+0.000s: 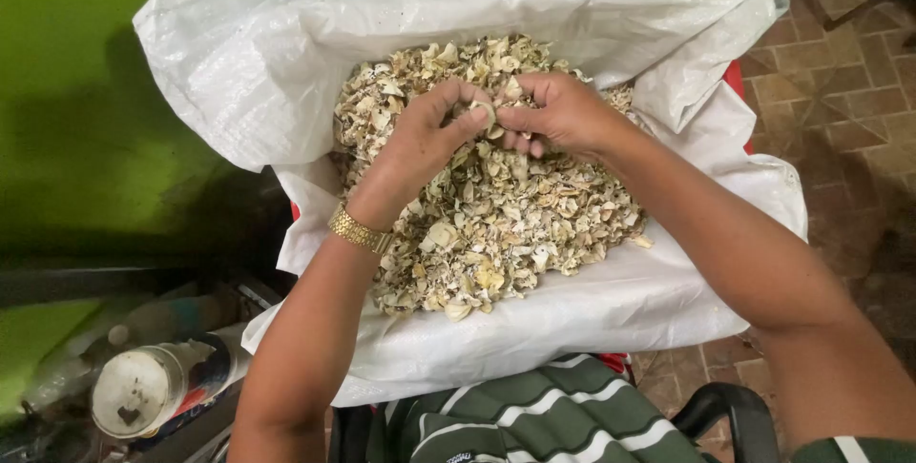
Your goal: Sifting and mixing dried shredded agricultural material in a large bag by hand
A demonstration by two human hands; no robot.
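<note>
Both hands are meeting over a heap of dry, pale flakes [496, 205], cream and yellowish chips with curled, broken edges, piled loosely inside a wide-open white woven sack [286, 53] whose crinkled plastic rim is folded outward. The left hand [429, 134] is curling its fingers in, thumb and forefinger closing on a small curved, pale piece [485, 115] held just above the pile. The right hand [563, 112] is pinching the same piece from the other side, its fingertips touching the left's, the remaining fingers bent down into the flakes. A gold metal link watch [360, 230] is sitting on the left wrist. A green and white striped cloth [534, 415] is lying at the near edge under the sack. To the left, low down, a round can with a dusty white lid [143, 389] is lying beside a green wall [76, 91], and brown tiled floor [840, 62] is showing on the right
</note>
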